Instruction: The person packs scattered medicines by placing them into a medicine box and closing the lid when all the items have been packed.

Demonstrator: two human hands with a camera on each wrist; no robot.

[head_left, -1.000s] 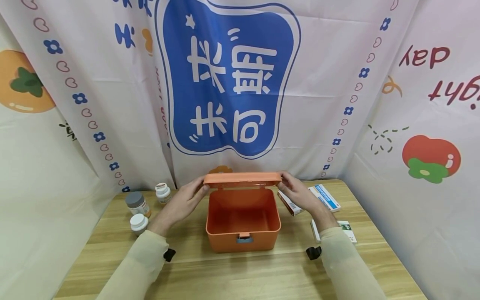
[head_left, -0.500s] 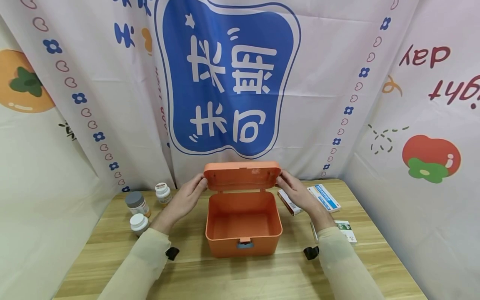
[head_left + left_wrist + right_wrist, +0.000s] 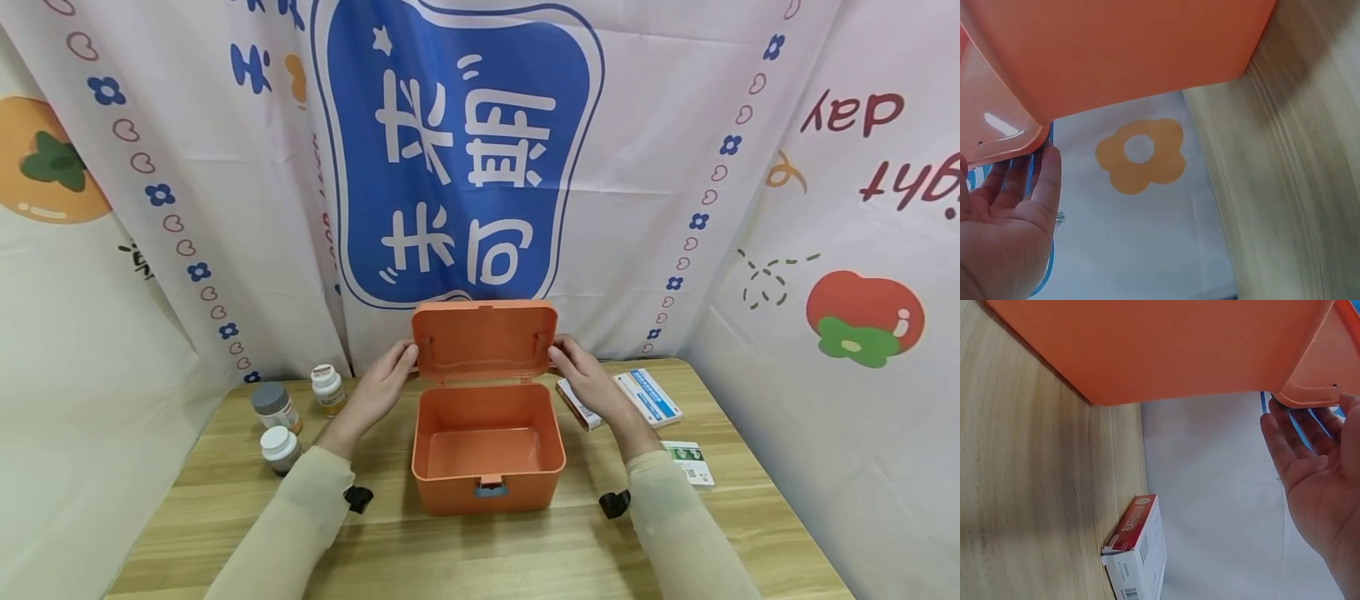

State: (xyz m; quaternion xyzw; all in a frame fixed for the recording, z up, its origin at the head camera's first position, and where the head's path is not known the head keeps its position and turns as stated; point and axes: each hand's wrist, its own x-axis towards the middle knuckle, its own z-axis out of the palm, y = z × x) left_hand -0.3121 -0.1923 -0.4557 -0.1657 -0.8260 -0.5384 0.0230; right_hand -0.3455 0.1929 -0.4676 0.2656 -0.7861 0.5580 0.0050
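An orange plastic storage box (image 3: 450, 497) stands at mid-table, its raised lid (image 3: 486, 340) tilted back on rear hinges. No contents show inside. A grey-blue latch (image 3: 491, 491) sits on the front wall. My left hand (image 3: 384, 385) holds the lid's left edge; in the left wrist view that hand (image 3: 1007, 231) has its fingers behind the lid's corner. On the opposite edge my right hand (image 3: 588, 379) holds the lid too. The right wrist view shows this hand (image 3: 1322, 481) with fingers behind the lid and thumb on its near side.
Left of the box are a grey-capped bottle (image 3: 274, 407) and two white-capped bottles (image 3: 280, 450), (image 3: 327, 390). Rightward lie a red-and-white medicine carton (image 3: 1138, 544), a blue-and-white carton (image 3: 649, 397) and a green-and-white one (image 3: 690, 463). A printed curtain (image 3: 637, 250) hangs behind the table.
The lid has swung up and back from nearly level to a steep tilt, with both hands moving along on its sides. The box's interior shows more fully.
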